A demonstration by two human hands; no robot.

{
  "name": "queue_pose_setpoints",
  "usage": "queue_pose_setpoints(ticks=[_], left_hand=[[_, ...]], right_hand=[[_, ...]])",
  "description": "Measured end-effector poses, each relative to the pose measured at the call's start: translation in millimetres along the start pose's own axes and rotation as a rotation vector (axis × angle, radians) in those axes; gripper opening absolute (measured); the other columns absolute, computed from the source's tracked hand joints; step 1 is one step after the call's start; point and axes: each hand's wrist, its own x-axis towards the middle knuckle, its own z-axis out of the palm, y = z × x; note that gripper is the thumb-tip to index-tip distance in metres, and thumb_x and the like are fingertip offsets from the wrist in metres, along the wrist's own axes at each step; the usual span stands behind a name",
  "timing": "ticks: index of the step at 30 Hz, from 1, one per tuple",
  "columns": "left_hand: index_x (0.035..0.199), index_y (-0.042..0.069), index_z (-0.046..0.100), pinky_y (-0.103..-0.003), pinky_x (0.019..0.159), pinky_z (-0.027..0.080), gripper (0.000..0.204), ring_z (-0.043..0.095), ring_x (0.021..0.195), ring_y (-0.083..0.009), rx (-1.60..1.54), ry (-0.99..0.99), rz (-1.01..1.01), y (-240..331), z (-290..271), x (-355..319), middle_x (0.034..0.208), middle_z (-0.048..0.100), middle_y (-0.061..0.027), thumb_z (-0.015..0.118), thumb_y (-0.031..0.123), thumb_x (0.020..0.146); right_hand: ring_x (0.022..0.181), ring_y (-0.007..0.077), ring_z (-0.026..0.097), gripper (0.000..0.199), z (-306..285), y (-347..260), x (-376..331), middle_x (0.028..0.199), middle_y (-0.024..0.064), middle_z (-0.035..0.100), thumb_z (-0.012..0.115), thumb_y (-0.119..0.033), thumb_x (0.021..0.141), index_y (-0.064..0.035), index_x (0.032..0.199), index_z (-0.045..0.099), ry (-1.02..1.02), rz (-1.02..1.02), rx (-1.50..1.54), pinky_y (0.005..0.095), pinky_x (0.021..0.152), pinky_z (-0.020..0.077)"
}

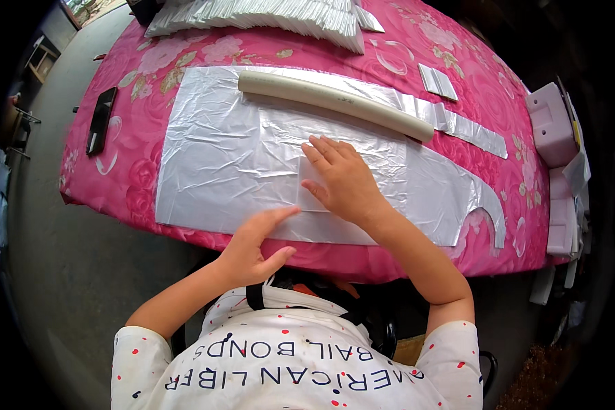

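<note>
A white plastic carrier bag (212, 164) lies flat and wrinkled in front of me, its handle loops toward the right. My right hand (345, 179) rests on its middle, fingers stretched out and thumb apart. Partly under that hand is a small, pale, square piece (311, 199); I cannot tell whether it is a separate sheet or card. My left hand (254, 247) is at the bag's near edge, thumb and fingers spread, with nothing between them. A beige pipe (335, 104) lies slantwise across the far part of the bag.
A pink flowered tablecloth (140, 188) covers the table. At the back stands a long row of folded white bags (273, 19); a small folded bag (437, 82) lies right of the pipe. A black phone (102, 121) is at the left, pale pink blocks (552, 126) at the right edge.
</note>
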Motion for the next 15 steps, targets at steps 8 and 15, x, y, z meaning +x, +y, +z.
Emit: queue_pose_setpoints(ticks=[8,15], left_hand=[[0.11,-0.005,0.057,-0.027,0.086,0.048,0.028,0.06,0.097,-0.0164,-0.849,0.093,-0.942,-17,-1,-89,0.107,0.063,-0.0135,0.053,0.014,0.091],[0.093,-0.002,0.066,-0.022,0.055,0.048,0.02,0.055,0.055,-0.0054,-0.161,0.102,-0.633,-8,-9,-70,0.069,0.066,-0.0081,0.063,0.015,0.083]], right_hand=[[0.137,0.0367,0.013,0.069,46,-98,-24,0.147,0.0235,0.016,0.047,-0.045,0.089,-0.0035,0.14,0.026,-0.208,0.097,0.338,0.0471,0.11,0.0102],[0.137,0.0358,0.015,0.03,16,-101,-20,0.144,0.0189,0.026,0.059,-0.023,0.084,-0.0068,0.11,0.057,-0.26,-0.169,0.504,0.0535,0.107,0.0133]])
